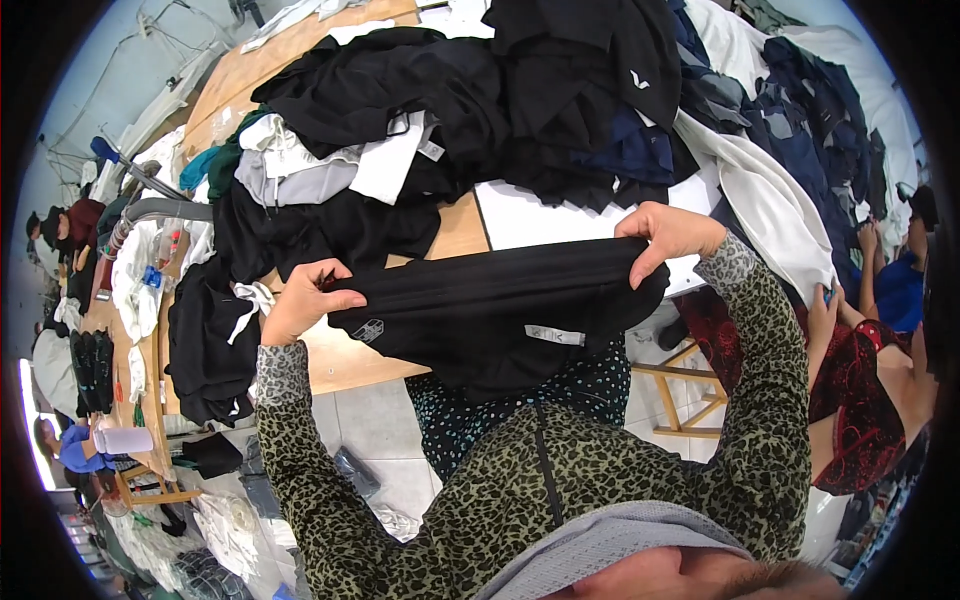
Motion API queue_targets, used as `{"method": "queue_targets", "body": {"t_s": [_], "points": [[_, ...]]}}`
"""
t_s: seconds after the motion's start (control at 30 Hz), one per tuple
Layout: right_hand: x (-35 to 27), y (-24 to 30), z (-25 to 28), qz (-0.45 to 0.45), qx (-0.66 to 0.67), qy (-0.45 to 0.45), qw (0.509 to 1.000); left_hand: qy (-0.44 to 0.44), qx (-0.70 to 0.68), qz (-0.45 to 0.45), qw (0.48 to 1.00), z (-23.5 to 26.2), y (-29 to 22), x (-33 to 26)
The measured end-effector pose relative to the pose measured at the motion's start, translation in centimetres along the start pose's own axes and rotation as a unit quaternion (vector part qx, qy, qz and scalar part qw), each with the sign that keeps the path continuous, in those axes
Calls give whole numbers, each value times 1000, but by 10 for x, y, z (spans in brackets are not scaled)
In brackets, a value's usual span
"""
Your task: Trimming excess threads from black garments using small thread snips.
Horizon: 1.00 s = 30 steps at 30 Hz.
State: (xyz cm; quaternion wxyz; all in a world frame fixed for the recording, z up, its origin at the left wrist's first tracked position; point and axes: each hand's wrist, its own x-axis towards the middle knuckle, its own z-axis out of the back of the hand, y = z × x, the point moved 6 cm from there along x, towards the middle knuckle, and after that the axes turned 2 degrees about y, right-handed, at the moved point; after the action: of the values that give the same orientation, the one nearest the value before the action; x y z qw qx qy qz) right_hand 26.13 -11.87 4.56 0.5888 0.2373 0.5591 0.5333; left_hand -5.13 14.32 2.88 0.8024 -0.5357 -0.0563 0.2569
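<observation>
The black garment (pixel 500 305) is folded on itself, so its kind is hard to make out; only a small white label and a pale patch show on its front. Its lower part sags out of sight behind the person's patterned chest. The fisheye rim cuts off the far end of the bench (pixel 340 355), and much of its wooden top is buried under a heap of clothes (pixel 470 90), black, white, grey and navy, whose single pieces cannot be told apart. At the right edge another person in red (pixel 850 400) is half cut off, a hand (pixel 822 310) raised near the pale cloth.

The garment hangs stretched between the two hands, above the near edge of the bench and in front of the body. The left hand (pixel 305 300) is closed, pinching the garment's left end between thumb and fingers. The right hand (pixel 668 235) is curled over the top right edge, gripping it, slightly higher than the left. The garment's upper edge runs nearly straight from one hand to the other.
</observation>
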Motion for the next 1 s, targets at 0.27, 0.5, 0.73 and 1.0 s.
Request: {"method": "queue_targets", "body": {"t_s": [0.27, 0.5, 0.73, 1.0], "points": [[-9, 27, -24, 52, -89, 16, 995, -46, 26, -31, 998, 6, 4, -3], [-38, 43, -40, 330, -573, -371, 653, -240, 345, -348, 838, -21, -22, -41], [-52, -6, -60, 393, -542, -465, 579, -330, 425, -404, 740, -59, 16, -83], [-50, -38, -63, 352, -536, -482, 596, -325, 414, -391, 755, -83, 41, -80]]}}
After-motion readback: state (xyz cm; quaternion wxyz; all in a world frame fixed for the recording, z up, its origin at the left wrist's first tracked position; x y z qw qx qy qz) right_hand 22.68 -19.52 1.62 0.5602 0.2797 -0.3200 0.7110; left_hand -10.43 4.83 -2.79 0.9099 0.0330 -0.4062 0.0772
